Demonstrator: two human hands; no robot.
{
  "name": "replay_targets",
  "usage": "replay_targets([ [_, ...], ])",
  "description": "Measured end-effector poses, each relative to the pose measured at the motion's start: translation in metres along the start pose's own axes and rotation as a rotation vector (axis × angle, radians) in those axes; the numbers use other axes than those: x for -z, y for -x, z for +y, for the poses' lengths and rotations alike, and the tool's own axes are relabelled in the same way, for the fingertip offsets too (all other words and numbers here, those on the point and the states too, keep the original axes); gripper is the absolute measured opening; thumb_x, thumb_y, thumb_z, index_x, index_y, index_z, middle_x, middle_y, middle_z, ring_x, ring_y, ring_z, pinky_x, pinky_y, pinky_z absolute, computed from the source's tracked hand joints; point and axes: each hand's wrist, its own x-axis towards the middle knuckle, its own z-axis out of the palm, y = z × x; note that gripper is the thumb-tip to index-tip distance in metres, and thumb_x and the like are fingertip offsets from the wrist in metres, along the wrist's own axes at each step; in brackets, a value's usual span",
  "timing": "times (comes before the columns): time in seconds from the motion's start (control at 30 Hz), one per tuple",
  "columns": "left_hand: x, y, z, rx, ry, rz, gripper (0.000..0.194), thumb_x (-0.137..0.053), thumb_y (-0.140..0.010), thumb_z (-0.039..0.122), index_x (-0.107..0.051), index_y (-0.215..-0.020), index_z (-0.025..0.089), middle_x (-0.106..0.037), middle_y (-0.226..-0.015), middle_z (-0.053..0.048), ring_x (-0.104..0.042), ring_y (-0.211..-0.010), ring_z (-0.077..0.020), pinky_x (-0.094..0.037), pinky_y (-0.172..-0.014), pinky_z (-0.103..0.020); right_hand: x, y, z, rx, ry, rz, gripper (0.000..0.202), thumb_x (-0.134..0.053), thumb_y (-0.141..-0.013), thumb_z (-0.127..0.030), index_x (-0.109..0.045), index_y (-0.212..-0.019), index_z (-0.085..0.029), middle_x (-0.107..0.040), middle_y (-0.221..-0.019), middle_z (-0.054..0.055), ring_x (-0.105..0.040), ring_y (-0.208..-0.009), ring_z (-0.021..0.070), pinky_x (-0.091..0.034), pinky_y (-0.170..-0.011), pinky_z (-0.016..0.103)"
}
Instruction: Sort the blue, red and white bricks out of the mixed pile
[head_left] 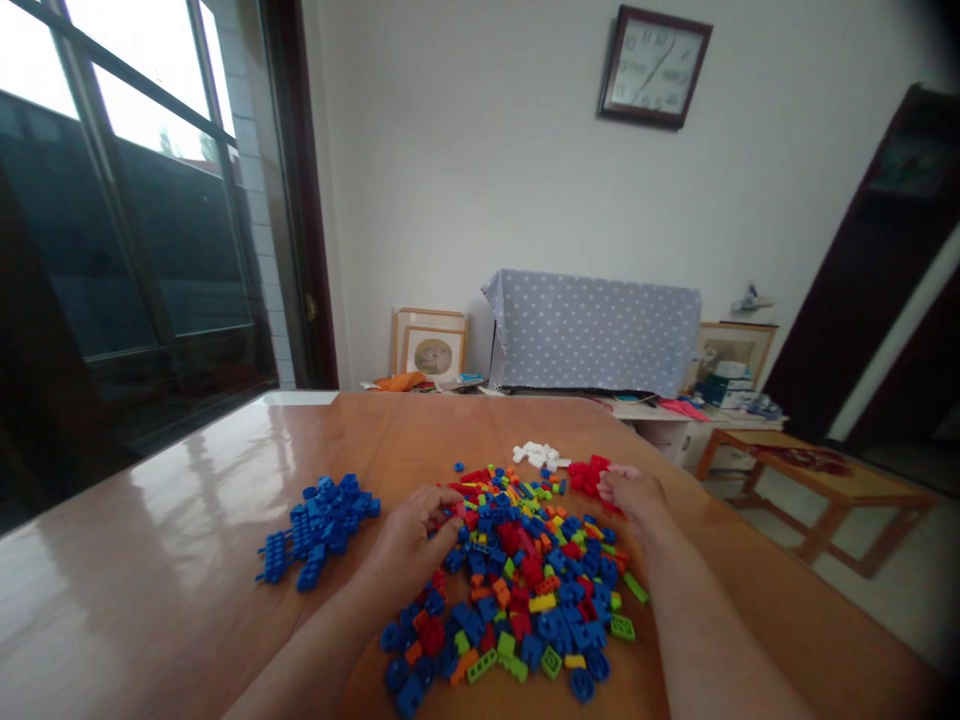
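Observation:
A large mixed heap of toy bricks [525,570] in blue, red, green, orange and yellow lies on the wooden table. My left hand [421,530] is at the heap's upper left edge, fingers curled at some red bricks; what it grips is too small to tell. My right hand [634,492] is beside a small pile of red bricks [589,474] at the heap's upper right, its fingers closed against the pile's edge. Whatever is between them is hidden. A separate pile of blue bricks [322,522] lies to the left, and white bricks [538,456] lie behind the heap.
The wooden table [187,590] reaches to both sides. Behind it, a cabinet holds a cloth-covered object [592,330] and framed pictures [431,350]. A wooden stool [825,460] stands at the right, and a glass door [150,200] at the left.

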Motion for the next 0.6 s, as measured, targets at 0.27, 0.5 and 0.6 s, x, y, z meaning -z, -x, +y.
replay_targets([
  [0.27,0.001,0.002,0.01,0.017,-0.006,-0.015,0.021,-0.06,-0.086,0.023,-0.062,-0.107,0.02,-0.065,-0.087,0.0,-0.062,-0.078,-0.0156,-0.049,-0.073,-0.026,-0.023,0.031,-0.027,0.072,-0.057,-0.148,0.021,-0.064,-0.076,-0.035,-0.065,-0.09,-0.018,-0.072,-0.079,0.006,-0.067,-0.07,0.0168,-0.054,-0.062,0.026],
  [0.5,-0.003,0.007,0.028,-0.036,-0.062,-0.031,0.025,-0.059,-0.084,0.018,-0.057,-0.109,0.022,-0.067,-0.1,-0.003,-0.064,-0.089,-0.0174,-0.05,-0.081,-0.028,-0.07,0.118,-0.059,0.285,0.126,-0.8,0.034,-0.059,-0.089,-0.052,-0.065,-0.091,-0.018,-0.067,-0.075,0.001,-0.063,-0.065,0.0143,-0.045,-0.058,0.024],
  [0.6,-0.008,0.01,0.03,-0.051,-0.061,-0.056,0.033,-0.059,-0.085,0.017,-0.055,-0.117,0.023,-0.067,-0.11,-0.005,-0.064,-0.098,-0.019,-0.051,-0.087,-0.031,-0.08,0.134,-0.059,0.272,0.101,-0.919,0.035,-0.065,-0.086,-0.052,-0.066,-0.093,-0.018,-0.067,-0.08,0.001,-0.062,-0.067,0.0143,-0.046,-0.061,0.025],
])
